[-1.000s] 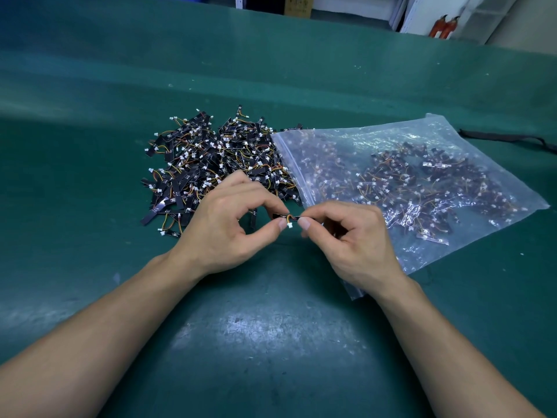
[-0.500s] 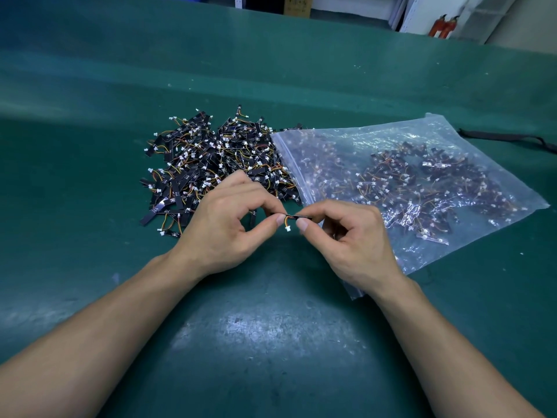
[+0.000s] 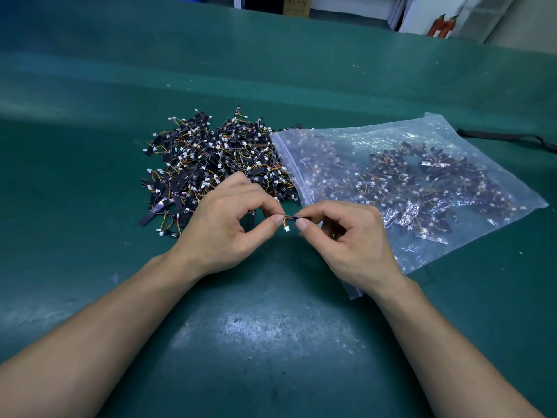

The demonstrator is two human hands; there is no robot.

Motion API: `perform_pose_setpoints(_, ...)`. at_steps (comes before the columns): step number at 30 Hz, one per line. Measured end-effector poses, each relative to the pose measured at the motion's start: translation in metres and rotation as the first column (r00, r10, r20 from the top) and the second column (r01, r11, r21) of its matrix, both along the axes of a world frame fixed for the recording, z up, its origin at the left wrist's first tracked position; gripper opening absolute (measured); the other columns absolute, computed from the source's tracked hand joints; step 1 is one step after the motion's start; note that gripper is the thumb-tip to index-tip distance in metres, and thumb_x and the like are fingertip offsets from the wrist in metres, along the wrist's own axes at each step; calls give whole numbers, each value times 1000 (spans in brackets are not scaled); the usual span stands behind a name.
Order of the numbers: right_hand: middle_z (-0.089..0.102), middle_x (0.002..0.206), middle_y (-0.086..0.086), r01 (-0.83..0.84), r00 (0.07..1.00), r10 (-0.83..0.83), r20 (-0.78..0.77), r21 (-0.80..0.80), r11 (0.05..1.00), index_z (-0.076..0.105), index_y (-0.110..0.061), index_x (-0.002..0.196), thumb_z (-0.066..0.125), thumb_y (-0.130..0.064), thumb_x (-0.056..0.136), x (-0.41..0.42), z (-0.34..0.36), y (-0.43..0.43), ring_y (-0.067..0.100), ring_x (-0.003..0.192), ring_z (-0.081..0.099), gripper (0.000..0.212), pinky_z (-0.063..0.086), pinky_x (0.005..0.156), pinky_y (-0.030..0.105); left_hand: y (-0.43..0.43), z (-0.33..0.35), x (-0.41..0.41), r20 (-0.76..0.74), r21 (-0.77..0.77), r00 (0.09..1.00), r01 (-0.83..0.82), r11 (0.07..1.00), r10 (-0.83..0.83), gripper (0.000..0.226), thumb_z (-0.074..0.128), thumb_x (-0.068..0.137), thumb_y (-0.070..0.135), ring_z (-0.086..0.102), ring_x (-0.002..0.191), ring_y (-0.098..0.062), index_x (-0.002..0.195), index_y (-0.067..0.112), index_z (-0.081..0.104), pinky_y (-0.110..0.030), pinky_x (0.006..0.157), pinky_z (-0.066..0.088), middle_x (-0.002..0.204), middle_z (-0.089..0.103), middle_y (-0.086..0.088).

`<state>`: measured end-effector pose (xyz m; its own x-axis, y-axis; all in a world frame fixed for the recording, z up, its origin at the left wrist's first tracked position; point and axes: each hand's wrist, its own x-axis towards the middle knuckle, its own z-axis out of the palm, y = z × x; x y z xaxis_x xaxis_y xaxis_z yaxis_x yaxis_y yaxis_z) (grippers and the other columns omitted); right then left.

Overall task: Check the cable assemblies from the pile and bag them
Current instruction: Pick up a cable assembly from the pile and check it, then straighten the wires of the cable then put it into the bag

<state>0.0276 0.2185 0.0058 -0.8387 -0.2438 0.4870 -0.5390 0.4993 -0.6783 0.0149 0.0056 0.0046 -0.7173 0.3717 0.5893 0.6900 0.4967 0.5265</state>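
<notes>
**Both hands pinch one cable assembly between pile and bag**

The left hand (image 3: 226,224) and the right hand (image 3: 346,236) meet above the green table (image 3: 271,342), fingertips almost touching. Each hand has thumb and forefinger closed on the same small cable assembly (image 3: 291,220): the left pinches the wire end, the right pinches the black strip. The other fingers of both hands are curled in loosely. A white connector (image 3: 286,228) hangs on short orange and yellow wires just below the two thumbs.

The pile of cable assemblies (image 3: 211,164) lies on the table just beyond the left hand. The clear plastic bag (image 3: 422,182), lying flat and holding many assemblies, sits beside the pile, under and beyond the right hand.
</notes>
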Motion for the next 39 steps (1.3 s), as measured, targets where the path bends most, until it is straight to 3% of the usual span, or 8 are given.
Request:
perform_pose_setpoints(7,67,69,-14,158,976,-162,143,38,987,77,-30,92,66,-24,75,-7,2,12,6,47,47,21,39,56,17,-1,0,-1,16,15,999,-47,999,47,10,71,90,16,55,77,-22,82,11,74,-31,74,46,79,69,6)
perform_pose_setpoints(12,64,73,-21,256,947,-307,100,344,903,71,-38,95,83,-43,72,-12,5,25,-4,61,55,26,53,69,30,-2,-3,-2,50,20,998,-49,999,48,14,70,90,27,55,78,-16,80,18,73,-25,74,44,78,69,9)
perform_pose_setpoints(16,63,67,-30,276,939,-331,88,377,884,75,-37,92,72,-37,73,-11,10,25,-8,63,56,19,58,73,32,-3,-5,-2,83,22,994,-74,997,72,13,71,89,30,54,78,-12,79,21,72,-20,72,43,77,68,13)
perform_pose_setpoints(22,64,65,-29,353,909,-390,148,228,908,77,-35,84,69,-22,76,-14,14,28,-4,60,57,17,51,68,24,4,-1,-6,64,-46,992,-106,993,109,9,69,92,24,55,85,-19,87,18,71,-32,79,46,85,68,10)
perform_pose_setpoints(27,66,67,-27,369,908,-371,195,45,928,74,-35,76,60,-29,70,-13,18,28,1,56,56,16,43,60,19,35,11,-23,62,-242,998,22,970,-8,11,66,96,25,59,96,-24,95,16,71,-45,91,47,99,71,3)
perform_pose_setpoints(32,67,67,-24,371,923,-353,153,-108,922,69,-40,72,59,-25,72,-10,24,29,1,53,55,18,41,54,10,70,15,-41,115,-473,990,-18,881,82,14,60,97,37,61,101,-21,101,26,68,-35,90,36,97,71,5)
perform_pose_setpoints(37,65,65,-25,370,929,-362,80,-171,913,67,-41,73,64,-11,74,-9,29,28,1,50,51,30,38,53,8,105,30,-51,133,-513,976,-82,855,173,14,59,97,36,59,94,-26,95,26,68,-36,84,31,88,67,-1)
perform_pose_setpoints(39,63,64,-25,368,930,-364,59,-192,910,67,-41,75,65,-7,74,-9,29,28,0,50,51,34,38,53,8,119,35,-51,202,-453,958,-93,886,204,23,58,96,24,48,83,-25,73,24,54,-35,84,31,72,49,3)
